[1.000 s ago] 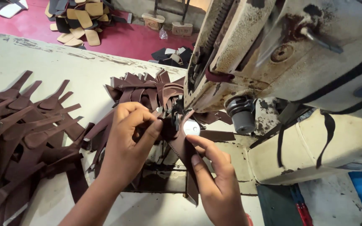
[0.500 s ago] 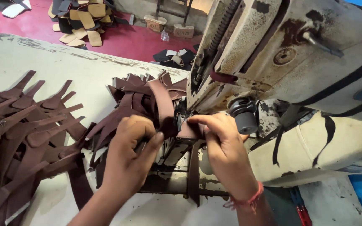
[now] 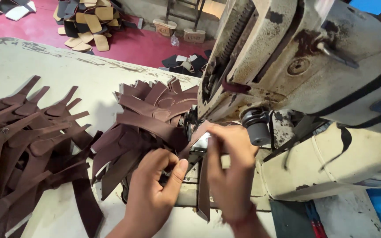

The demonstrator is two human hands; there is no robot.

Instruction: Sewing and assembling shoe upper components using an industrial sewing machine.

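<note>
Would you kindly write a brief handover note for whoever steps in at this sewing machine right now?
Left hand: pinching a brown strap piece in front of the needle area.
Right hand: gripping the brown strap at the sewing machine; the strap hangs off the machine bed's front edge.
Brown cut pieces are heaped just left of the needle; a bigger pile lies further left on the table.
Stitching progress cannot be seen.

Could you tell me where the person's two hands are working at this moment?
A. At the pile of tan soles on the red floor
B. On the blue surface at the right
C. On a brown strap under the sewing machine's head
C: the left hand and right hand hold a brown strap beneath the head of the sewing machine.
</note>
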